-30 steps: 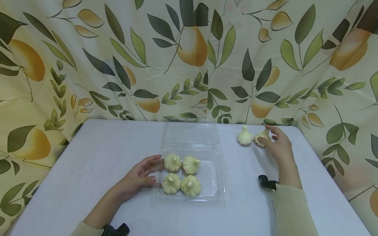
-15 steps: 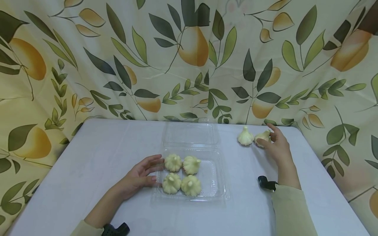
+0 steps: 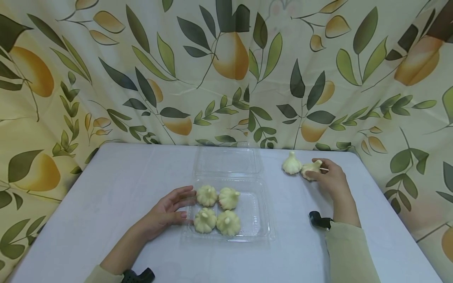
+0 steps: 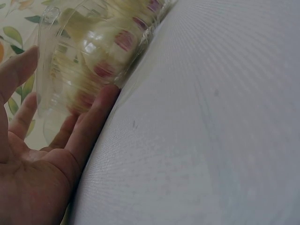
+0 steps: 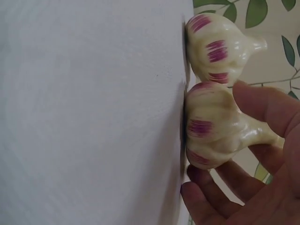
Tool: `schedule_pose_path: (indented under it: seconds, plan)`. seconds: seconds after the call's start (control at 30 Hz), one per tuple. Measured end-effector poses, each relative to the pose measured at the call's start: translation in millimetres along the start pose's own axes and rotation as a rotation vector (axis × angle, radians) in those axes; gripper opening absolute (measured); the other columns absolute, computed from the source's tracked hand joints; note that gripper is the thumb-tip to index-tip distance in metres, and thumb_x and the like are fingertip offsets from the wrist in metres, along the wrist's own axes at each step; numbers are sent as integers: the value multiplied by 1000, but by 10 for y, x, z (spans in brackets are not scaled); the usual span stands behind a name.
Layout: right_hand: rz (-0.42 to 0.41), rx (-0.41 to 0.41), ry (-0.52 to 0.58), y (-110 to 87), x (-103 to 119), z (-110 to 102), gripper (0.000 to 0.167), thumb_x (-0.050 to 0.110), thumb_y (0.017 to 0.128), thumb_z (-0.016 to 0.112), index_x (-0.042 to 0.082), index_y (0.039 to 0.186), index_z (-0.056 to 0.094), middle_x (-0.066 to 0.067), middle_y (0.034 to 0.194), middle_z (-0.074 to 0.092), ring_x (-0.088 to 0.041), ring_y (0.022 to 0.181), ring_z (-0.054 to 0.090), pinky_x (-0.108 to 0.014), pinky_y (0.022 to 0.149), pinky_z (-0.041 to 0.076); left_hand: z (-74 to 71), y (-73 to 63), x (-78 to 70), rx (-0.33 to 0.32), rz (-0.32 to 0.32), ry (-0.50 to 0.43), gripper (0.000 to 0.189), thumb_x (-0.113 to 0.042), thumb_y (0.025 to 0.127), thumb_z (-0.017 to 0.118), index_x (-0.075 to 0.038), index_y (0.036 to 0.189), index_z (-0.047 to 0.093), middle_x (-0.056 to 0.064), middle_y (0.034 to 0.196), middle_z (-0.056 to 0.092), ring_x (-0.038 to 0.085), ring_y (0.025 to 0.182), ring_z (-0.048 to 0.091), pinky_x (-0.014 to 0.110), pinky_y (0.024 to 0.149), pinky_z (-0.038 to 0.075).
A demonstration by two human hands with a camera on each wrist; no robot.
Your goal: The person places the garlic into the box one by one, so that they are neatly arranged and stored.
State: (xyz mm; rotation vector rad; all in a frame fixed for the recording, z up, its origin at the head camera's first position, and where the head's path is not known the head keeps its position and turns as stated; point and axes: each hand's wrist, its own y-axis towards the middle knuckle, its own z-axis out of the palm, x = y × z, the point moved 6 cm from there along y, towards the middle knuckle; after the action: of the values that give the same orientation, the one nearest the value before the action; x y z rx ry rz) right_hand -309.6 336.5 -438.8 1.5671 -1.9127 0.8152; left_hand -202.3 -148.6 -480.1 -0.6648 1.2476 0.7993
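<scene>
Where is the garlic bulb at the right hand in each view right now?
Head: upper right, the garlic bulb gripped by the right hand, beside the second bulb.
Left wrist: not in it; the garlic there is inside the clear plastic container.
Right wrist: right of centre, just below the second bulb.
Shared landmark: leaf-print cloth, at upper left in left wrist, right side in right wrist.

The box (image 3: 252, 214) has room right of 4 obstructing garlic bulbs (image 3: 228, 223).
</scene>
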Motion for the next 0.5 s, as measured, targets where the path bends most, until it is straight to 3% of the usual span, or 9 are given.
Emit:
schedule_pose_path:
  seconds: [0.23, 0.5]
  plan:
    - [23, 72, -6, -3, -8, 22, 74, 27, 85, 78, 4, 147, 42, -30, 152, 37, -50, 137, 36, -64, 108, 35, -13, 0, 13, -4, -7, 5, 74, 4, 94, 59, -6, 157, 22, 20, 160, 24, 29, 143, 37, 50, 95, 54]
    - [14, 42, -4, -16, -19, 22, 67, 25, 83, 79, 7, 139, 48, -27, 147, 41, -45, 129, 40, -55, 96, 42, -13, -8, 16, -12, -21, 18, 75, 3, 94, 60, -8, 157, 22, 18, 160, 24, 29, 143, 37, 49, 95, 55]
